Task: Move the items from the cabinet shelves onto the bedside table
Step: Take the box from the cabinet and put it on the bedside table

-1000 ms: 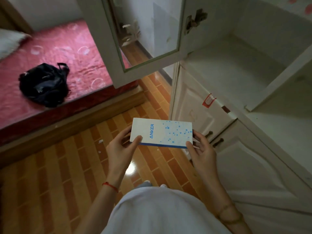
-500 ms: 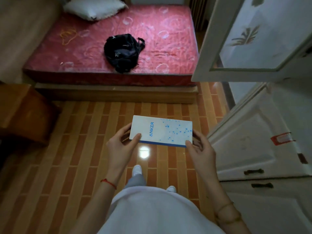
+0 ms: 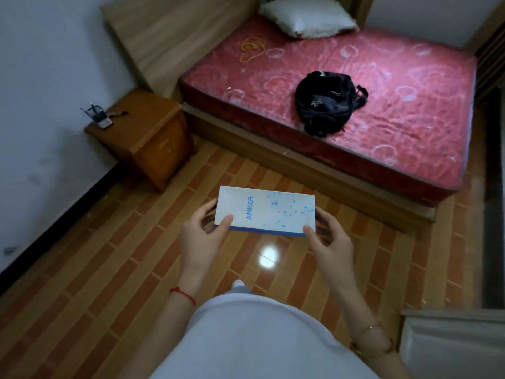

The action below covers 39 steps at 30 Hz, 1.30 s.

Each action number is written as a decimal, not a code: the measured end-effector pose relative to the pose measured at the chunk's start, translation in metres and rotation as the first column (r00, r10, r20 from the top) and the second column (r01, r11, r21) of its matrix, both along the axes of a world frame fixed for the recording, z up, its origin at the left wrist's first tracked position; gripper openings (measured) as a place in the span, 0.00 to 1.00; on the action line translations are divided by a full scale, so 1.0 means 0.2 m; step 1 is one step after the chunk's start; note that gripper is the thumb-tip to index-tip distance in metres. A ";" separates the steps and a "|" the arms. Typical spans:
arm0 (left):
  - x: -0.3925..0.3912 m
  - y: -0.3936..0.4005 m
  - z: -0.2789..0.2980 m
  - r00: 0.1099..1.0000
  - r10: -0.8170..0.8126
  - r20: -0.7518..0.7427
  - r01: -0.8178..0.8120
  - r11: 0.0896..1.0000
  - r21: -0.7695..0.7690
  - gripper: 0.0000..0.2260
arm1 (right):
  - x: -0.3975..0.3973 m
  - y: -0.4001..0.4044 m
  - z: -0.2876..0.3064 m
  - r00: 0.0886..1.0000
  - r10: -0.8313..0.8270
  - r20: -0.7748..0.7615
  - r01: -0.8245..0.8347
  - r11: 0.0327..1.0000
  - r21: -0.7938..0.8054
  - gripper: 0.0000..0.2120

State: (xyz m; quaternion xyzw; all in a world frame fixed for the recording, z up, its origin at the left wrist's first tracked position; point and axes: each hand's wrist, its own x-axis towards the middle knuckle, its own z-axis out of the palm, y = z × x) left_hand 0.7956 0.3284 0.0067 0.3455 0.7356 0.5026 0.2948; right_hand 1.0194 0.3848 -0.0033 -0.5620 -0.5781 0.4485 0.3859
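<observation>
Both hands, the left hand (image 3: 200,236) and right hand (image 3: 329,242), clamp the short ends of a flat, smooth white cardboard box (image 3: 266,212) with blue dots, held level above the glossy brick-patterned tile floor (image 3: 109,269). At ten o'clock stands the carved brown wooden bedside worktop (image 3: 149,116), carrying a small pen holder (image 3: 99,117). At one o'clock, a crumpled black fabric backpack (image 3: 326,102) lies on the quilted red mattress (image 3: 396,110).

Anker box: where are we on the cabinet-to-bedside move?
Done: a pen holder already stands on the bedside table. In hand: the Anker box, gripped at its ends by left hand and right hand, above the floor. Left: setting it down; the cabinet shelves are out of view.
</observation>
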 end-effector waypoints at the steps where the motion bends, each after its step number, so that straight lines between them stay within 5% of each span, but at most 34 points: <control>1: -0.11 0.02 0.00 1.000 0.026 -0.007 -0.026 1.000 -0.004 0.21 | -0.11 0.06 0.00 1.000 0.030 -0.002 -0.030 1.000 0.003 0.20; 16: -1.14 0.43 -0.06 0.944 0.330 -0.015 -0.330 0.942 -0.063 0.22 | -1.28 0.83 -0.08 0.928 0.372 0.022 -0.372 0.928 -0.016 0.20; 39: -2.81 2.13 -0.18 0.757 0.651 -0.057 -0.653 0.756 -0.041 0.24 | -3.33 2.89 -0.16 0.698 0.704 0.130 -0.711 0.703 0.005 0.18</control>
